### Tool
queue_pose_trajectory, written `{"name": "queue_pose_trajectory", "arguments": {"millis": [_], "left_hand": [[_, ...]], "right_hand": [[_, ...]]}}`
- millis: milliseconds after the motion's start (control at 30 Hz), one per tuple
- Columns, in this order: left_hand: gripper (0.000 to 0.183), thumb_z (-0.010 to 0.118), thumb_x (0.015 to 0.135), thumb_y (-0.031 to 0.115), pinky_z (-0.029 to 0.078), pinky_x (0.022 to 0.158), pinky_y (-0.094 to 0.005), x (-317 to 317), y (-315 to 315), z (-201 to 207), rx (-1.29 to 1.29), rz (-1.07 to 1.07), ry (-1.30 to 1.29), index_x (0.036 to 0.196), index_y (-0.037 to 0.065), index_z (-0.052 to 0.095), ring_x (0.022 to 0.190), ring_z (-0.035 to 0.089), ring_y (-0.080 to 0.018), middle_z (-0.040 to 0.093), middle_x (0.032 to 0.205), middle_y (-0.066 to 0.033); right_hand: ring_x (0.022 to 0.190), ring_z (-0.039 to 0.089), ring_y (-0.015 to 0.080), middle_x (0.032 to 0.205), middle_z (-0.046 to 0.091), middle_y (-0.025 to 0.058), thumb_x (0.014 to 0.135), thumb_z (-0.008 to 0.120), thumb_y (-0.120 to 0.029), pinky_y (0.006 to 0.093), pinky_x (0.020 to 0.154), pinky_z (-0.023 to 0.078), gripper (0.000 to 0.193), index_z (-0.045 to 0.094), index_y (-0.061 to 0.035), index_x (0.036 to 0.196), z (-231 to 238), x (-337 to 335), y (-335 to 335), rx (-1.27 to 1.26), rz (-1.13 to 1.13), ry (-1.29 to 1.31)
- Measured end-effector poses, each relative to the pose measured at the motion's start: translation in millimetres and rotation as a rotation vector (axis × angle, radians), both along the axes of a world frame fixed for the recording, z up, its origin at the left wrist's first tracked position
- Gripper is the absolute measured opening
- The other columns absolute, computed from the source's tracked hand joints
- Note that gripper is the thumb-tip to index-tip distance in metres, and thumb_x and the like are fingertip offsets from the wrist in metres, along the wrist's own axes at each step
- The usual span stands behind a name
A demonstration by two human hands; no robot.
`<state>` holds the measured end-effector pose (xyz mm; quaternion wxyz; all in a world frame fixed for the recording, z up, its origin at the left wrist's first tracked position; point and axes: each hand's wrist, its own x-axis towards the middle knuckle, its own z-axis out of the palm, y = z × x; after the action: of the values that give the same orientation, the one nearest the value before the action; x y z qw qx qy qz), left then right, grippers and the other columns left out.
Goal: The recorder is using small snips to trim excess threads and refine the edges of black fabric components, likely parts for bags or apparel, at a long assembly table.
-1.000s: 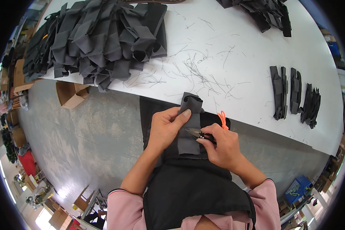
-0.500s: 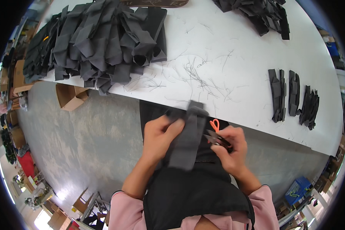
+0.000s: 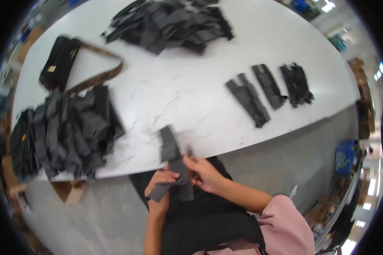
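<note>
A dark grey fabric strip (image 3: 170, 146) rises from between my hands over the table's near edge, with folded ends hanging lower down. My left hand (image 3: 158, 187) is closed around its lower part. Close against the strip on the other side, my right hand (image 3: 206, 173) is closed on small thread snips (image 3: 190, 150). The blades are blurred and point up beside the fabric; fingers hide the handles. Whether the right fingers also pinch the strip cannot be told.
Loose thread ends lie on the white table (image 3: 208, 89). A large heap of dark strips (image 3: 68, 131) sits left, another pile (image 3: 170, 25) at the back, and several small bundles (image 3: 266, 85) to the right. A black bag (image 3: 59, 63) stands at the back left; a cardboard box (image 3: 69, 191) is below the edge.
My view has swung to the right, bringing the whole bag into sight. My hands have come together at the strip, which now points up and away. The snips have moved up against it.
</note>
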<state>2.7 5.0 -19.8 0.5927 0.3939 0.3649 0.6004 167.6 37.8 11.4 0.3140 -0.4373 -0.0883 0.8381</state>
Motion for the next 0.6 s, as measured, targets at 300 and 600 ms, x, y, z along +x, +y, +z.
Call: {"name": "queue_pose_trajectory", "arguments": {"millis": [300, 600], "left_hand": [[0.029, 0.061, 0.079, 0.003, 0.036, 0.099, -0.0417, 14.3, 24.1, 35.5, 0.064, -0.346, 0.186, 0.108, 0.000, 0.062, 0.117, 0.050, -0.0317, 0.056, 0.120, -0.0174], [0.024, 0.046, 0.097, 0.023, 0.056, 0.075, -0.0456, -14.6, 62.7, 35.4, -0.259, 0.178, -0.216, 0.113, 0.006, 0.044, 0.100, 0.060, -0.0298, 0.055, 0.116, -0.0146]], "right_hand": [[0.044, 0.036, -0.0020, 0.086, 0.065, 0.0013, 0.090, 0.057, -0.024, 0.0155, 0.036, 0.026, 0.029, 0.059, -0.0005, 0.106, 17.7, 64.0, 33.1, 0.275, -0.239, -0.058], [0.046, 0.041, 0.0038, 0.061, 0.049, -0.0027, 0.090, 0.058, -0.028, 0.0198, 0.044, 0.033, 0.034, 0.061, -0.0016, 0.112, 23.0, 75.9, 58.3, 0.402, -0.156, -0.276]]}}
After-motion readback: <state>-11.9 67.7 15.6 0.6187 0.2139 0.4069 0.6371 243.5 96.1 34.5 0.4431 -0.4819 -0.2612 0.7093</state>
